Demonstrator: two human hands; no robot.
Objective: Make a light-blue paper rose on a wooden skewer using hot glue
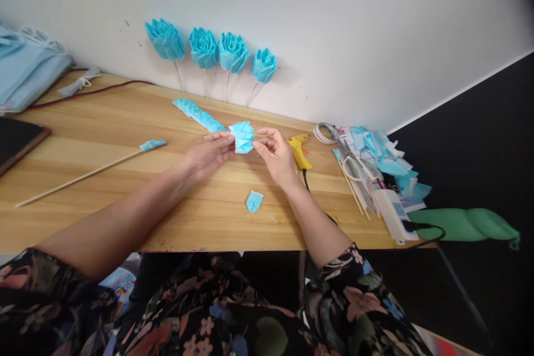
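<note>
Between my two hands is a light-blue folded petal strip [242,137], made of a few overlapping pieces, held just above the table. My left hand [212,153] pinches its left side between thumb and fingers. At its right edge, my right hand [273,153] grips it with thumb and fingertips. A single folded blue petal [254,201] lies on the wood nearer to me. Behind my left hand runs a longer row of folded blue petals [198,115]. To the left rests a thin wooden stick [83,178] with a blue bud [153,145] at its tip.
Several blue flowers [203,48] on sticks lean on the wall. A yellow glue gun [299,151] lies right of my right hand, its cord trailing forward. Farther right are a tape roll [326,133], scissors [356,168], blue scraps [392,161] and a white power strip [392,211]. Face masks [29,69] lie far left.
</note>
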